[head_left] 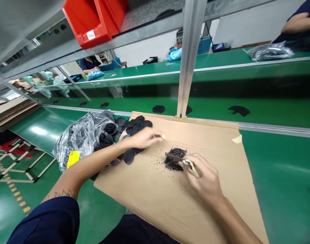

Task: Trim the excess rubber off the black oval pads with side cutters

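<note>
My left hand (146, 138) is over the right edge of a heap of round black discs (137, 127). Its fingers are bent together, with something pale at the fingertips; whether anything is pinched there is hidden. In my right hand (204, 173) is a hand tool (189, 164) with a dark flat tip, a shiny metal middle and a pale handle; its exact kind is unclear. The tip lies over a pile of small black bits (176, 152), with loose specks scattered around it. Beneath both hands is a sheet of brown cardboard (144, 183).
Left of the discs lies a clear plastic bag (86, 130) of black parts with a yellow label (73, 158). A metal post (186, 67) rises at the cardboard's back edge. Overhead, a red bin (96, 23) sits on a shelf. Across the bench are people (301, 25) and bags.
</note>
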A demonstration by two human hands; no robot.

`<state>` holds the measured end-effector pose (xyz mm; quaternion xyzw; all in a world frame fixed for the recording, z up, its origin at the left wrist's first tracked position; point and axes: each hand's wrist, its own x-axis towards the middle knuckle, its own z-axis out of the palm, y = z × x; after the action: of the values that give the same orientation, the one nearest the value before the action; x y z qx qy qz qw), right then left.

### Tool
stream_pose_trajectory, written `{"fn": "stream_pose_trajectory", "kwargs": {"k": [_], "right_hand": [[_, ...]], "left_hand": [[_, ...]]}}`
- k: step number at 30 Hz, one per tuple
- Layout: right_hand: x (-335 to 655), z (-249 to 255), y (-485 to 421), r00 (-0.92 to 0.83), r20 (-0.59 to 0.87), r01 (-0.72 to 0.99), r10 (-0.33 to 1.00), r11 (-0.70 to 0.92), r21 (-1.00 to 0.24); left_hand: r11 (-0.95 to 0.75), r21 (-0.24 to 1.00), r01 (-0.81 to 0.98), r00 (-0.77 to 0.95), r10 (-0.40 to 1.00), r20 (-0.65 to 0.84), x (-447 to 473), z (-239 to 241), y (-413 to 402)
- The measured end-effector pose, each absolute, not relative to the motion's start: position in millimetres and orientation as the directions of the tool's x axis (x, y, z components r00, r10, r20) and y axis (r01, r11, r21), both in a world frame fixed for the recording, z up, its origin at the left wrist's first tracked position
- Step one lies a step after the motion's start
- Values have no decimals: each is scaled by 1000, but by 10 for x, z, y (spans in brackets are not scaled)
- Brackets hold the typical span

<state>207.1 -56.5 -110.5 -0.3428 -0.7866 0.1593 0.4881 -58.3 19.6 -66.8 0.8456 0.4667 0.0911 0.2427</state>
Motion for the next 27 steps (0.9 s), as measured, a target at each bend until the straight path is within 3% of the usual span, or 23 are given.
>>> {"fn": "stream_pose_trajectory", "kwargs": {"k": [1,2,4,8,12,15,17,20,27], "right_hand": [[2067,-1096,-568,-242,623,377,744,664,-646],[2065,-1089,-568,-195,578,366,792,606,-706],[2061,-1082,-560,-113,470,329,875,479,-814],[2062,-1083,-529,-28,297,223,954,296,-929],[2070,-1078,-497,20,172,121,985,168,-978],[2069,-1076,-489,6,75,6,997,75,-997],[2056,-1080,-496,-31,-4,-87,1000,-7,-996],[2022,-1085,-525,-102,-122,-200,987,-140,-970],[1976,-1077,-576,-149,-217,-226,965,-247,-942]], "left_hand": [[-383,266,885,402,915,-19,-711,-643,333],[-315,189,930,319,948,10,-838,-619,467],[-238,120,964,236,971,28,-1060,-587,685],[-204,95,974,201,979,34,-1278,-584,845],[-240,137,961,223,967,126,-1214,-586,746],[-355,298,886,277,921,273,-972,-630,462],[-555,509,658,324,818,475,-726,-704,178],[-729,559,395,329,680,655,-330,-859,-225],[-712,596,371,297,699,650,-58,-1120,-435]]}}
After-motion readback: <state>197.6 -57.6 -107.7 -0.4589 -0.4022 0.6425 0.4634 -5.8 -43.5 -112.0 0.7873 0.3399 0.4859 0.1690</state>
